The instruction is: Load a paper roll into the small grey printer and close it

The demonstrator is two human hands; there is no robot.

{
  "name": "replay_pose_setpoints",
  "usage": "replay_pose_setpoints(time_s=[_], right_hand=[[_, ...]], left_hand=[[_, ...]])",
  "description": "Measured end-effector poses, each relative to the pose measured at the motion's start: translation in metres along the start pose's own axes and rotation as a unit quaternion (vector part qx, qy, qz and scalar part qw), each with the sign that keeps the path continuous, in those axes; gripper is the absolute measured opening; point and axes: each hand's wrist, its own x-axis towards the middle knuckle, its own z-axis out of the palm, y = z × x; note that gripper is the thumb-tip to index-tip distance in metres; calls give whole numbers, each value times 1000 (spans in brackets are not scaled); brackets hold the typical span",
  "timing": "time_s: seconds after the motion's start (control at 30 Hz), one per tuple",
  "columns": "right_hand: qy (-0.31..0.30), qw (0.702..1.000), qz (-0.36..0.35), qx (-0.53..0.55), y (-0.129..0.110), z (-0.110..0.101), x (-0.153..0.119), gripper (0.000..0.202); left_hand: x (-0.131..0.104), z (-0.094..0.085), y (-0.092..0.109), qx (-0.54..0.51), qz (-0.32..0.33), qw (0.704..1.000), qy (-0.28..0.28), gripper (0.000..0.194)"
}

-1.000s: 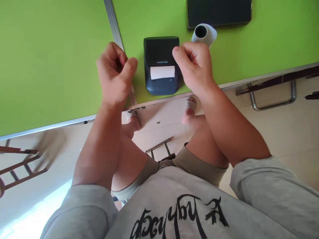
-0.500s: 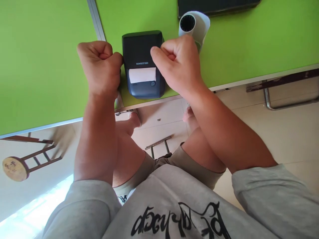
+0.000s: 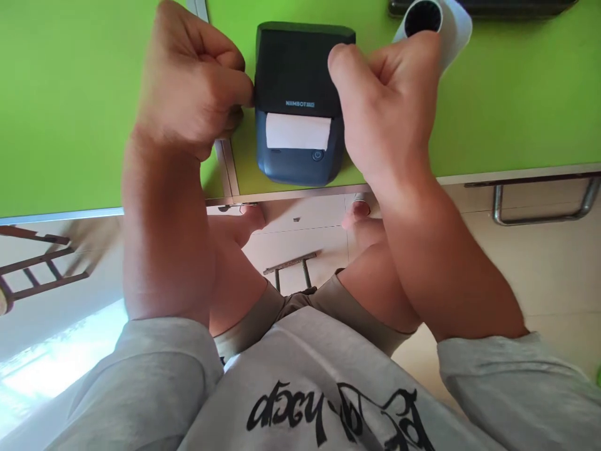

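A black and dark blue label printer (image 3: 300, 75), marked NIIMBOT, stands on the green table, with a white paper label (image 3: 298, 131) sticking out of its front slot. My left hand (image 3: 197, 88) is closed, its thumb side pressed against the printer's left edge near the cover. On the opposite side my right hand (image 3: 394, 100) is also closed, its thumb lying along the right edge of the cover. The curled fingers of both hands are partly hidden. Behind my right hand sits a white label roll (image 3: 448, 28) with a black core. The printer's cover is down.
The green table (image 3: 507, 113) has a metal-trimmed front edge and a seam left of the printer. A black object (image 3: 507, 7) lies at the far right. Below are a metal-legged stool (image 3: 544, 219) and a wooden stool (image 3: 32, 269).
The view has shifted, so the printer and roll appear farther right and higher. My hands stay at the printer's two sides. The cover looks unchanged.
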Motion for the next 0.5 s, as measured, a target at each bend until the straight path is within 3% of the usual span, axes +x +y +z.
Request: replay_pose_setpoints(time_s=[0.13,0.27,0.33,0.43,0.5], right_hand=[[-7,1000,-26,13,1,-2,-2,55],[-41,999,11,-21,-3,-6,-2,59],[-53,997,37,-34,-3,-8,-1,60],[-62,995,68,-36,-2,-8,-1,59],[-75,994,76,-26,-1,-7,0,56]], left_hand=[[-1,-2,-12,34,36,999,14,47],[-4,0,-26,72,123,985,101,49],[-8,1,-25,78,147,980,109,50],[-12,1,-19,96,66,987,107,51],[-14,1,-15,95,71,988,102,49]])
